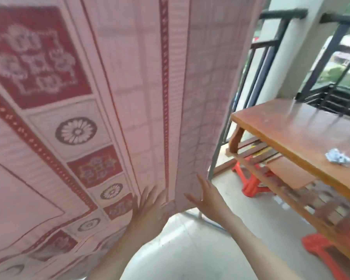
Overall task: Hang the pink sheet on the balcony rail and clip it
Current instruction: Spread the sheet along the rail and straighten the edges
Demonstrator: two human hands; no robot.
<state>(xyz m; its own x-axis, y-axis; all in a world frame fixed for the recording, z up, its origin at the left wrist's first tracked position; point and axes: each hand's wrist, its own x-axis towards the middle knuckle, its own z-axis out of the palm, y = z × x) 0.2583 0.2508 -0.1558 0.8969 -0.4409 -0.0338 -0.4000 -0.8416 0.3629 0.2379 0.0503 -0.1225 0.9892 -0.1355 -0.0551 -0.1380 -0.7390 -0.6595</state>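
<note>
The pink sheet point(141, 81), patterned with dark red squares and flower medallions, hangs down and fills the left and middle of the view. Its top is out of frame. My left hand point(150, 205) lies flat against the lower part of the sheet, fingers spread. My right hand point(206, 197) is open with fingers apart, touching the sheet's lower right edge. The dark balcony rail point(279, 15) shows at the upper right, past the sheet's edge. No clip is visible.
A wooden table point(303, 130) stands at the right with a crumpled white paper point(338, 156) on it. Red plastic stools point(253, 182) sit under it. A white pillar point(303, 53) splits the railing. Pale tiled floor point(190, 249) lies below my arms.
</note>
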